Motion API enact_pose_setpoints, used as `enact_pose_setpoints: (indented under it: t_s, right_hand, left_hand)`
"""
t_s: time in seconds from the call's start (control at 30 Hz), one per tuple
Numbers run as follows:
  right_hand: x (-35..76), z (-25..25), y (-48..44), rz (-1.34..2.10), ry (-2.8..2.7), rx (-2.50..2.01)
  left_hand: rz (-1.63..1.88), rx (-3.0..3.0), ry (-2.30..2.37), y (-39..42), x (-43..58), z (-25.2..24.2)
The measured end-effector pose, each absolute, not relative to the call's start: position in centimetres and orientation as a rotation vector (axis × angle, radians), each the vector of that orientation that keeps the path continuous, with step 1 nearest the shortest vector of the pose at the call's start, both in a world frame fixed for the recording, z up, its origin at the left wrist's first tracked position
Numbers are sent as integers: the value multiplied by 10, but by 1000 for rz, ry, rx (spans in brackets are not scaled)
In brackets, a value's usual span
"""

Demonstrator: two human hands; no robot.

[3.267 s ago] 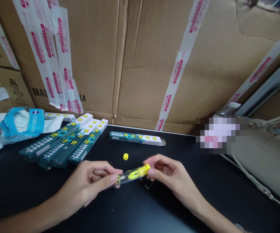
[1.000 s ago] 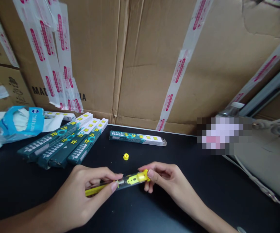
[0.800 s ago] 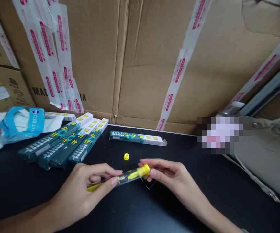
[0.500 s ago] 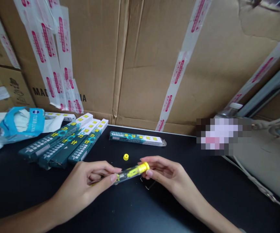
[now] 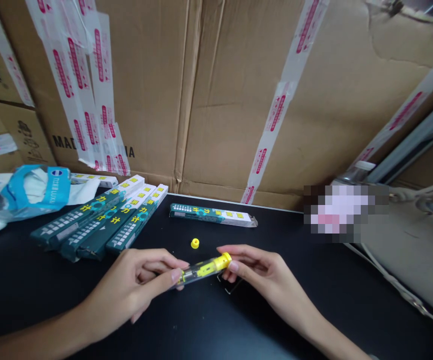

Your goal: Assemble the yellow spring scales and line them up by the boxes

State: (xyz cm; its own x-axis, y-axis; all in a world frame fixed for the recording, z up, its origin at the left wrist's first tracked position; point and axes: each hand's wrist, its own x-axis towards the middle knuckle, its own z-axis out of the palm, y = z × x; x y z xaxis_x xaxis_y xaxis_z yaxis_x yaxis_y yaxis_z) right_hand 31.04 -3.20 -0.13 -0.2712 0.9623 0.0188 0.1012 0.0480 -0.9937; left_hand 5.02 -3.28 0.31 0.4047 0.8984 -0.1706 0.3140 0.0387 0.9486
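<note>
A clear tubular spring scale [image 5: 201, 271] with yellow inner parts is held slightly tilted between both hands, its right end the higher. My left hand [image 5: 133, 285] is closed on the left part of the tube, hiding that end. With thumb and fingers, my right hand [image 5: 263, 270] grips the yellow end piece [image 5: 223, 261] of the tube. Below the right fingers a thin bent metal wire [image 5: 230, 290] shows; whether it is attached to the scale I cannot tell. Just beyond the tube, a small yellow cap [image 5: 195, 243] with a central hole lies on the black table [image 5: 201, 330].
Several green-and-white long boxes [image 5: 137, 220] lie together at left, beside a blue-white plastic packet [image 5: 41, 192]. Another such box [image 5: 212, 215] lies behind the cap. A taped cardboard wall [image 5: 216, 125] closes the back. A beige bag [image 5: 411, 250] and a bottle [image 5: 362, 170] stand at right.
The view has shifted slightly. Both hands keep hold of the scale, which has turned a little about its length; the left hand's lower fingers now show beneath it.
</note>
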Motion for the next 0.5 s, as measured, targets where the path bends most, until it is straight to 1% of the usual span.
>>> enact_pose_setpoints:
  t_s: [0.2, 0.5]
  right_hand:
    - [312, -7, -33, 1269, -1572, -1090]
    - [306, -6, -39, 1314, -1524, -986]
  left_hand:
    - [578, 1422, 1077, -27, 46, 5]
    - [702, 1229, 1067, -27, 44, 13]
